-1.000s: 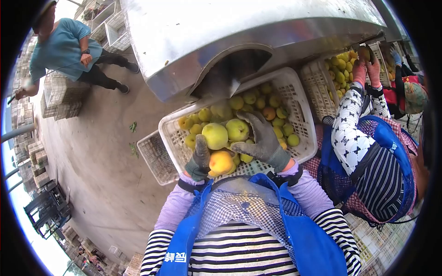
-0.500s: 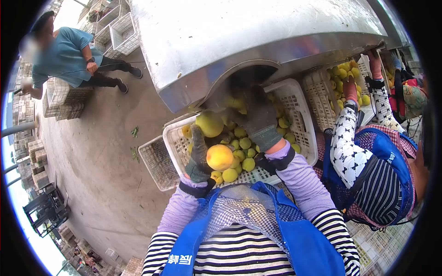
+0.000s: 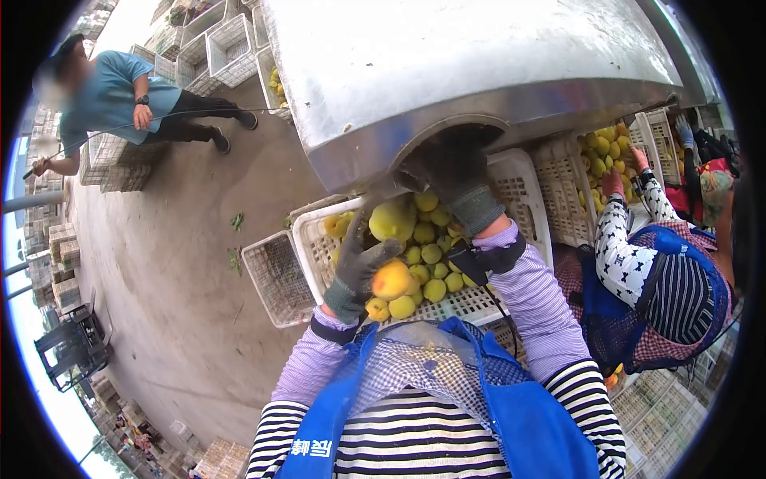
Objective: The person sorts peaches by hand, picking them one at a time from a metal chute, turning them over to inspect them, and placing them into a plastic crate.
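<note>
My left hand (image 3: 357,267), in a dark grey work glove, is over the fruit crate. Its fingers curl around an orange-yellow peach (image 3: 391,279). A larger greenish-yellow peach (image 3: 392,219) sits against its upper fingers. My right hand (image 3: 461,176), gloved alike, reaches to the round dark opening (image 3: 447,137) in the metal machine (image 3: 479,60); its fingers are hidden in shadow. Below both hands stands a white plastic crate (image 3: 536,209) holding many yellow-green peaches (image 3: 435,289).
An empty-looking crate (image 3: 279,281) stands left of mine. A co-worker (image 3: 678,279) at right handles peaches in another crate (image 3: 558,188). A person in a blue shirt (image 3: 120,92) stands at upper left by stacked crates (image 3: 124,180). A forklift (image 3: 72,347) is at far left.
My view has shifted slightly. The left hand and its peach are now a little further right, with the hand turned. My right hand has moved a little up and right, further into the opening's shadow.
</note>
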A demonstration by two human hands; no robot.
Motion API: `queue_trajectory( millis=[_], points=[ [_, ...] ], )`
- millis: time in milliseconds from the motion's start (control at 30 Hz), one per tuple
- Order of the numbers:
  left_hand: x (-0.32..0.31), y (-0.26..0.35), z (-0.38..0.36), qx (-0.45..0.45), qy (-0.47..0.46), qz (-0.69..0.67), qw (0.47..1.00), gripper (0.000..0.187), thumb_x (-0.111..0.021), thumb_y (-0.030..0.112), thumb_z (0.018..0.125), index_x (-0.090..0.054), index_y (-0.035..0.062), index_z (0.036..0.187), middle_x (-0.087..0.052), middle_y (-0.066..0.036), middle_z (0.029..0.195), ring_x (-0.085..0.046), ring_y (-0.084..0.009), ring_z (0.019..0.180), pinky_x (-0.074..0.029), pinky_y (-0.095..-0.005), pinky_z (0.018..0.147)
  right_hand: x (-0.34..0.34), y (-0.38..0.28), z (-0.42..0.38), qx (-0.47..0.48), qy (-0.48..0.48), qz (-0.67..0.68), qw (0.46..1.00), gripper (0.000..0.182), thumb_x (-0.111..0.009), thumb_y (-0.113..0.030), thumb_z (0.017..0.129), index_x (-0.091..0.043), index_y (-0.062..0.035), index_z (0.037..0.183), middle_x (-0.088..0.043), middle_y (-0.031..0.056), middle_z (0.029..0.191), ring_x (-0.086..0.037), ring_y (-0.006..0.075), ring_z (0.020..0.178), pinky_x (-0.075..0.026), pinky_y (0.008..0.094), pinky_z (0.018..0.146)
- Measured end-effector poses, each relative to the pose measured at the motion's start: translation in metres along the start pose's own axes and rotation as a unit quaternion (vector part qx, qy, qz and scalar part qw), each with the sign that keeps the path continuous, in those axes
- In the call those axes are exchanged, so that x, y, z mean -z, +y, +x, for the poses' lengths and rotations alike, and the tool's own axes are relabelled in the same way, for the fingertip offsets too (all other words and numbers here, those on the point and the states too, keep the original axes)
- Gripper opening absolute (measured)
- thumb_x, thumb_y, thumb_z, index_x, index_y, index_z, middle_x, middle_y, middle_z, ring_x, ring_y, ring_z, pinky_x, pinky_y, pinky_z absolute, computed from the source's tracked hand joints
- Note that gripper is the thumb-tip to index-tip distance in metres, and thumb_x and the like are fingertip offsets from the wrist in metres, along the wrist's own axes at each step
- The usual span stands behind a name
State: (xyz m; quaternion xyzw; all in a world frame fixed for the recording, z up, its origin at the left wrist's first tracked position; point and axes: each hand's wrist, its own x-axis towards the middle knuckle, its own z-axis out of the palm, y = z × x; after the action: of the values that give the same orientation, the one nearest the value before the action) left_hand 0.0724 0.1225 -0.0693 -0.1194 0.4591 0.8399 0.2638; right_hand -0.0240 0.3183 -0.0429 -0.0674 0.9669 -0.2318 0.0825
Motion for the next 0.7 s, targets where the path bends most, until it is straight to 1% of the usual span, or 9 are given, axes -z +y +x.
queue_trajectory(
  millis=[33,100,200,233,300,367,533,600,700],
  points=[
    [0.007,-0.005,-0.001,-0.052,-0.006,0.081,0.995,0.075,-0.074,0.009,0.084,-0.035,0.0018,0.148,-0.053,-0.014,0.134,-0.056,-0.0230,0.119,-0.051,-0.0333,0.096,0.003,-0.005,-0.009,-0.002,-0.017,0.053,0.998,0.057,-0.080,-0.042,0.077,-0.063,-0.0051,0.117,-0.066,0.0152,0.109,-0.065,0.0292,0.099,-0.052,0.0411,0.083],
    [0.019,-0.017,0.001,-0.157,-0.012,0.238,0.959,0.081,-0.075,0.000,0.079,-0.034,0.0010,0.149,-0.051,-0.014,0.138,-0.053,-0.0241,0.125,-0.048,-0.0338,0.101,-0.003,-0.021,-0.053,-0.008,0.067,0.279,0.958,0.058,-0.079,-0.034,0.079,-0.057,-0.0032,0.123,-0.063,0.0136,0.112,-0.063,0.0250,0.104,-0.051,0.0391,0.087],
    [0.014,-0.015,-0.003,-0.243,-0.023,0.402,0.883,0.084,-0.075,-0.003,0.076,-0.034,-0.0002,0.149,-0.050,-0.014,0.138,-0.052,-0.0244,0.126,-0.045,-0.0354,0.105,-0.020,-0.021,-0.089,-0.127,-0.149,0.528,0.826,0.079,-0.082,-0.040,0.076,-0.048,-0.0021,0.136,-0.059,0.0210,0.126,-0.061,0.0312,0.115,-0.050,0.0388,0.094],
    [0.006,-0.012,-0.005,-0.240,-0.027,0.350,0.905,0.078,-0.073,-0.002,0.078,-0.036,-0.0003,0.148,-0.050,-0.014,0.139,-0.052,-0.0242,0.126,-0.046,-0.0359,0.104,-0.025,-0.019,-0.096,-0.111,-0.092,0.468,0.872,0.081,-0.083,-0.040,0.075,-0.046,-0.0023,0.137,-0.059,0.0208,0.126,-0.060,0.0317,0.116,-0.050,0.0391,0.094],
    [0.007,-0.018,-0.011,-0.133,-0.005,0.198,0.971,0.071,-0.070,0.004,0.083,-0.038,-0.0006,0.146,-0.051,-0.015,0.138,-0.052,-0.0238,0.125,-0.046,-0.0358,0.103,-0.033,-0.014,-0.104,-0.071,0.021,0.338,0.938,0.087,-0.085,-0.038,0.072,-0.044,-0.0026,0.140,-0.059,0.0205,0.125,-0.059,0.0328,0.118,-0.050,0.0398,0.095],
    [0.008,-0.021,-0.017,-0.029,0.006,0.094,0.995,0.061,-0.064,0.017,0.091,-0.040,-0.0016,0.145,-0.052,-0.014,0.137,-0.054,-0.0224,0.123,-0.046,-0.0346,0.101,-0.033,-0.013,-0.111,-0.033,0.061,0.228,0.971,0.093,-0.086,-0.035,0.068,-0.042,-0.0029,0.142,-0.056,0.0205,0.127,-0.058,0.0345,0.117,-0.050,0.0412,0.096],
    [0.010,-0.044,-0.026,-0.059,-0.054,0.232,0.969,0.058,-0.063,0.021,0.093,-0.043,-0.0030,0.143,-0.054,-0.014,0.135,-0.054,-0.0209,0.121,-0.046,-0.0323,0.100,-0.021,-0.015,-0.141,0.001,0.073,0.188,0.980,0.097,-0.087,-0.031,0.063,-0.041,-0.0038,0.144,-0.052,0.0212,0.129,-0.058,0.0371,0.113,-0.050,0.0441,0.094],
    [0.007,-0.045,-0.029,-0.011,-0.049,0.134,0.990,0.055,-0.061,0.020,0.095,-0.043,-0.0026,0.142,-0.055,-0.013,0.134,-0.055,-0.0203,0.120,-0.046,-0.0310,0.099,-0.026,-0.015,-0.146,-0.016,0.092,0.167,0.981,0.094,-0.087,-0.031,0.063,-0.044,-0.0038,0.143,-0.052,0.0217,0.129,-0.057,0.0371,0.112,-0.051,0.0444,0.093],
    [-0.005,-0.029,-0.025,-0.119,-0.033,0.189,0.974,0.045,-0.063,0.010,0.093,-0.050,-0.0026,0.135,-0.060,-0.013,0.125,-0.060,-0.0191,0.110,-0.050,-0.0300,0.094,-0.030,-0.018,-0.138,0.007,0.134,0.185,0.974,0.088,-0.086,-0.036,0.064,-0.051,-0.0044,0.138,-0.054,0.0200,0.125,-0.059,0.0360,0.109,-0.052,0.0437,0.090]
  ],
)
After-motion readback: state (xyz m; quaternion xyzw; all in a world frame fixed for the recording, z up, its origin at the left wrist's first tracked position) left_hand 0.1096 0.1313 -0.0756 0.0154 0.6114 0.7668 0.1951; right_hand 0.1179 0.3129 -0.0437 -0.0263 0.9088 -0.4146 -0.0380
